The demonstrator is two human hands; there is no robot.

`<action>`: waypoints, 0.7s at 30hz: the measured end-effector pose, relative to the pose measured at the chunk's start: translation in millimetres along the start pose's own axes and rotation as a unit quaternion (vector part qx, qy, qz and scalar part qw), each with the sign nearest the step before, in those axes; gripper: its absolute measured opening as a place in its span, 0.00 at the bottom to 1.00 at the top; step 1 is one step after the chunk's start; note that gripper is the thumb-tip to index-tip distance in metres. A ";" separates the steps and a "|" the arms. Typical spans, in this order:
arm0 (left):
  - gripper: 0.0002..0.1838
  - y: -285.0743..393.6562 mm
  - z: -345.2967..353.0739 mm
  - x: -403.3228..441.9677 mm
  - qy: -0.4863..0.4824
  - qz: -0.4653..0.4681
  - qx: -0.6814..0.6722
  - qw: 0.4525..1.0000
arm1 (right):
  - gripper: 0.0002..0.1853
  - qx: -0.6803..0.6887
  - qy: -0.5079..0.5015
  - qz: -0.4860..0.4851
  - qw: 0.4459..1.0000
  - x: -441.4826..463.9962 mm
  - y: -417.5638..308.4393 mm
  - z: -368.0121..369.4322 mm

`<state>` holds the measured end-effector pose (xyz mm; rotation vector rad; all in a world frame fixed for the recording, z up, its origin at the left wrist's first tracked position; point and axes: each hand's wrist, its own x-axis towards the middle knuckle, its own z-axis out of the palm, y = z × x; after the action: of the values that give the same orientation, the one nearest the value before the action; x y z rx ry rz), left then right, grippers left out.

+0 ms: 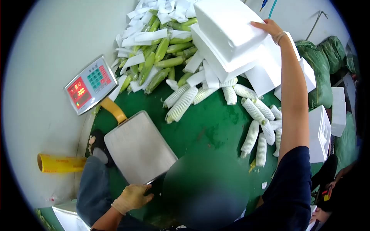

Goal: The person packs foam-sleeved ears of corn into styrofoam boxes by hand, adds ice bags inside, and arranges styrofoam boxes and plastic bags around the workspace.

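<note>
My right hand (268,28) is stretched out at the top, with its thumb and fingers gripping the edge of a white foam box (231,27). That box is tilted over another white foam box (216,57). In a thin pale glove, my left hand (133,198) is at the lower edge of a scale's metal platform (139,148). Its thumb stands apart from its fingers, with nothing visible between them. A yellow arm joins the platform to the scale's display (90,84), lit with red digits. Corn cobs in white foam nets (256,133) lie on the green floor.
Green-husked corn (158,54) is heaped at the back among white foam strips (165,9). A yellow roll (61,163) lies at the left wall. Green sacks (318,73) and more foam boxes (319,134) stand on the right. Another person's hand (319,215) shows at lower right.
</note>
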<state>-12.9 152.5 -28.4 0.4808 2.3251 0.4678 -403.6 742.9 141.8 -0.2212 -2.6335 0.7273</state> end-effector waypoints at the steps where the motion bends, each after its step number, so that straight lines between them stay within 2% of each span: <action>1: 0.24 0.3 2.8 -5.3 -0.010 -0.010 0.010 1.000 | 0.55 0.013 0.014 -0.031 0.999 -7.2 -19.5 5.4; 2: 0.24 -0.6 3.8 -8.3 -0.024 -0.022 -0.018 0.999 | 0.53 0.026 0.027 -0.060 0.998 -21.3 -50.4 12.4; 3: 0.24 -0.9 4.9 -13.1 -0.027 -0.023 -0.020 0.999 | 0.47 0.040 0.055 -0.149 0.986 -40.7 -89.4 13.9; 4: 0.23 -1.2 5.3 -17.2 0.020 0.009 0.004 1.000 | 0.40 0.012 0.034 -0.306 0.951 -66.0 -122.8 9.3; 6: 0.22 2.6 5.4 -29.4 0.082 0.056 0.022 0.995 | 0.38 -0.073 0.077 -0.446 0.889 -122.3 -162.1 22.0; 7: 0.22 4.7 4.1 -33.8 0.104 0.073 0.017 0.992 | 0.40 -0.166 -0.030 -0.313 0.935 -195.1 -201.2 11.9; 8: 0.22 1.1 9.7 -34.9 0.098 0.082 0.014 0.992 | 0.38 -0.166 -0.006 -0.372 0.913 -237.6 -198.4 35.7; 9: 0.22 4.9 8.0 -39.2 0.079 0.081 0.018 0.993 | 0.37 -0.108 -0.027 -0.488 0.866 -263.2 -182.5 56.4; 10: 0.23 5.4 9.6 -44.0 0.081 0.094 0.020 0.992 | 0.36 -0.116 -0.068 -0.486 0.864 -296.9 -181.9 65.9; 11: 0.23 6.3 11.4 -47.2 0.086 0.108 0.025 0.990 | 0.33 -0.118 -0.058 -0.505 0.853 -323.6 -167.4 86.1; 12: 0.23 10.9 11.3 -53.2 0.084 0.112 0.029 0.990 | 0.26 -0.131 -0.101 -0.489 0.856 -358.8 -166.6 94.2; 14: 0.27 22.3 4.6 -62.8 0.271 0.158 -0.018 0.949 | 0.21 -0.051 -0.162 -0.513 0.841 -427.1 -160.6 114.1; 15: 0.27 24.8 1.6 -61.8 0.271 0.164 -0.015 0.948 | 0.19 -0.020 -0.182 -0.520 0.834 -456.2 -161.2 121.2; 17: 0.40 30.0 -1.1 -60.7 0.371 0.168 0.096 0.908 | 0.16 0.044 -0.162 -0.531 0.831 -495.7 -163.7 138.3; 19: 0.46 31.3 4.8 -44.3 0.282 0.076 0.172 0.941 | 0.15 0.075 -0.189 -0.515 0.833 -513.7 -161.2 159.8; 21: 0.39 8.3 23.8 -24.6 0.198 0.038 0.186 0.962 | 0.17 0.119 -0.157 -0.525 0.828 -524.6 -159.1 180.8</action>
<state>22.3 152.9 -26.9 0.7086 2.8077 0.1673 -9.5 392.1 -92.2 1.4086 -2.3437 0.6706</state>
